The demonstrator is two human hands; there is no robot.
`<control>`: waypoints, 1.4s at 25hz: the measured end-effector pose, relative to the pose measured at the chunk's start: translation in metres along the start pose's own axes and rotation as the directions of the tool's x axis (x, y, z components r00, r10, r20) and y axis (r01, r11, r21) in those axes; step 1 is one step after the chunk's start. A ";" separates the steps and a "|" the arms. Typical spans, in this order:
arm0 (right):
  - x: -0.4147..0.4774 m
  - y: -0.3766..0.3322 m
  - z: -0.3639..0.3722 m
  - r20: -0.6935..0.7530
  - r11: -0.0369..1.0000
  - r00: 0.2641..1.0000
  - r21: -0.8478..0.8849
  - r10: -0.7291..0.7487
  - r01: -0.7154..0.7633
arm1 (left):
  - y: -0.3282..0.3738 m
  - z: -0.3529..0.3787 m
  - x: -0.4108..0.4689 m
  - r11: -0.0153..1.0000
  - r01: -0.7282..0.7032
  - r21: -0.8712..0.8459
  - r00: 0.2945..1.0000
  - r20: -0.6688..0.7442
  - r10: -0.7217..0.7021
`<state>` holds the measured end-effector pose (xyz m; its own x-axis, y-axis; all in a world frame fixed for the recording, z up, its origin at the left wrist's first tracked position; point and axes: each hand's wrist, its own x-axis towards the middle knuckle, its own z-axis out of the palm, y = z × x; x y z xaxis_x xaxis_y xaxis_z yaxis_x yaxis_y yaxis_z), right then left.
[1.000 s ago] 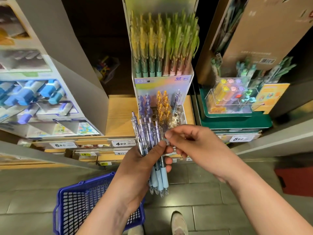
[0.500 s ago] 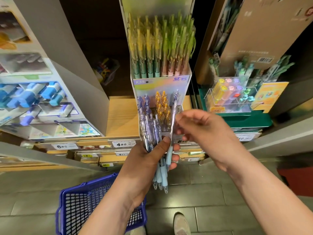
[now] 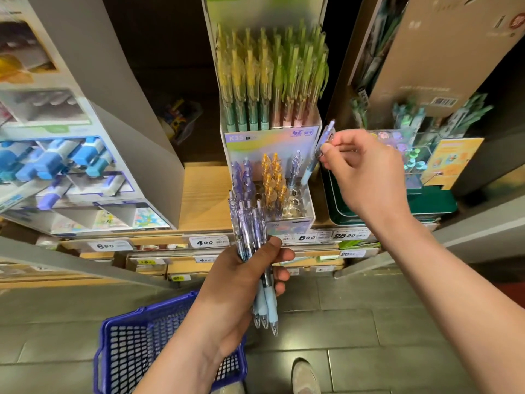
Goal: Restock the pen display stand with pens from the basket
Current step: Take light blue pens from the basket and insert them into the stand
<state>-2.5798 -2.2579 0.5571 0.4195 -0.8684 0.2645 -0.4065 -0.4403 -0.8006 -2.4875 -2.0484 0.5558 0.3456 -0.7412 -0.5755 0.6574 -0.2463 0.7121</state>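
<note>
My left hand [image 3: 244,282] grips a bundle of clear pens [image 3: 251,240] with pale blue grips, tips pointing down, in front of the display stand [image 3: 305,220]. My right hand [image 3: 366,172] pinches a single clear blue pen [image 3: 318,150] near its top, tilted, its lower end just above the stand's right rear holes. The stand's lower tier holds purple pens [image 3: 243,177] on the left, orange pens [image 3: 274,177] in the middle and one blue pen [image 3: 295,169] on the right. Its upper tier is packed with yellow and green pens [image 3: 270,78]. The blue basket [image 3: 125,345] sits on the floor at lower left.
A tall cardboard display of blue correction tapes [image 3: 56,163] stands on the wooden shelf [image 3: 201,194] to the left. At right are a green tray [image 3: 426,206] and a clear box of colourful items [image 3: 403,149]. Price labels [image 3: 204,242] line the shelf edge. My shoe [image 3: 305,376] shows below.
My right hand has pulled one pen out of the bundle and carried it up and to the right, over the stand's right side. My left hand stays with the bundle.
</note>
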 end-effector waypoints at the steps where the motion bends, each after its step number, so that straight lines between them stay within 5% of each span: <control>1: 0.001 0.000 0.003 0.001 1.000 1.000 -0.013 -0.027 0.027 | 0.000 -0.001 0.000 1.000 -0.001 -0.001 1.000 0.003 0.001; 11: 0.001 0.009 0.016 0.100 0.972 0.986 -0.177 -0.136 0.152 | -0.002 -0.002 0.003 1.000 0.003 0.006 1.000 0.005 -0.003; 18: -0.005 0.017 0.027 0.140 0.961 0.989 -0.265 -0.043 0.079 | -0.005 -0.004 0.006 1.000 -0.006 0.004 0.999 0.051 0.006; 21: -0.005 0.010 0.024 0.180 0.963 0.977 -0.260 0.117 -0.067 | -0.007 -0.005 0.006 0.999 -0.034 0.009 0.997 0.074 0.033; 24: -0.023 -0.007 0.010 0.295 0.947 0.930 -0.293 0.218 -0.129 | -0.007 -0.005 0.006 0.999 -0.048 0.015 0.994 0.104 0.046; 28: -0.057 -0.038 -0.001 0.621 0.919 0.714 -0.028 0.324 -0.392 | -0.007 -0.005 0.006 0.993 -0.085 0.077 0.989 0.131 0.074; 35: -0.066 -0.043 -0.004 0.649 0.886 0.691 0.056 0.318 -0.460 | -0.015 -0.006 0.009 0.971 -0.121 0.208 0.988 0.114 0.099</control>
<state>-2.5933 -2.1823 0.5756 0.6877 -0.5917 -0.4206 -0.5075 0.0224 -0.8614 -2.4901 -2.0475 0.5381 0.3304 -0.8284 -0.4523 0.4570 -0.2789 0.8446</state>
